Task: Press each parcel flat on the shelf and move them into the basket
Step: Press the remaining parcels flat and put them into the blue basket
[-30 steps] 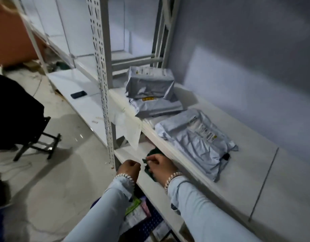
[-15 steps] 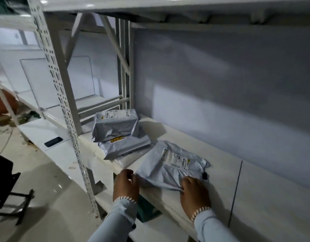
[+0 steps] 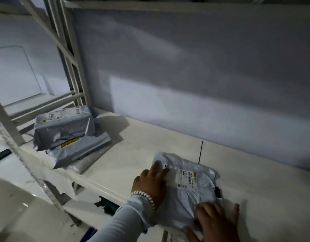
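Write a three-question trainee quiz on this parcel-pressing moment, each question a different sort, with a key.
1. True or false: both hands press the grey parcel that lies on the shelf.
2. Multiple choice: the stack of parcels lies (A) to the left of the pressed parcel, (B) under it, (C) in a hand.
3. Fill in: the left hand wears a white beaded ____ at the wrist.

Key: 1 true, the left hand and the right hand lie flat on it; 2 A; 3 bracelet.
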A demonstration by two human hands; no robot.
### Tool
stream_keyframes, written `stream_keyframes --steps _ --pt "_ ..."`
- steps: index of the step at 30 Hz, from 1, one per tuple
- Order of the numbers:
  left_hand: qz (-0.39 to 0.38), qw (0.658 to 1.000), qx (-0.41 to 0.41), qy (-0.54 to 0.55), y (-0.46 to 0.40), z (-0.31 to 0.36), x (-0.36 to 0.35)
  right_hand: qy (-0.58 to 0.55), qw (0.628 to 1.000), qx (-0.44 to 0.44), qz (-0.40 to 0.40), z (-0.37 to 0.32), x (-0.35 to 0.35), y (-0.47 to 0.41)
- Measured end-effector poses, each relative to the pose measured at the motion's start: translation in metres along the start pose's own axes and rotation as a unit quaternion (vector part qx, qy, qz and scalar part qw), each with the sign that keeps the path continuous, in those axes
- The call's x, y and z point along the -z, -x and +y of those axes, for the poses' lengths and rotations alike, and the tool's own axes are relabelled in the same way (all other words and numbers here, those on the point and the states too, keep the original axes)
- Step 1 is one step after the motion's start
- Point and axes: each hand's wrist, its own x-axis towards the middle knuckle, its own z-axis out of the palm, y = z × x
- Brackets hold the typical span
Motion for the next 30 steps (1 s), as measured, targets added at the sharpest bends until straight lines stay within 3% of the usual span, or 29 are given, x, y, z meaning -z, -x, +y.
stream_keyframes --steps 4,8,9,11,30 --pt "-0.024 1.000 0.004 -0.019 -0.011 0.000 -0.010 -0.041 0.998 0.035 -0.012 -0.030 -0.008 -0.026" --pt "-0.041 0.999 0.022 0.002 -0.017 -0.002 -0.017 -0.077 0.987 0.006 -0.139 -0.065 -0.014 -0.070" --pt "-0.042 0.999 0.024 0.004 -0.020 -0.004 -0.020 -0.057 0.990 0.024 -0.126 -0.067 -0.022 -0.082" --pt "-0.035 0.999 0.021 -0.007 -0.023 -0.009 -0.026 -0.049 0.983 0.013 -0.179 -0.064 -0.029 -0.099" --pt "-0.006 0.997 0.072 -0.016 -0.009 0.003 -0.010 -0.077 0.979 -0.102 -0.161 -0.023 -0.040 -0.171"
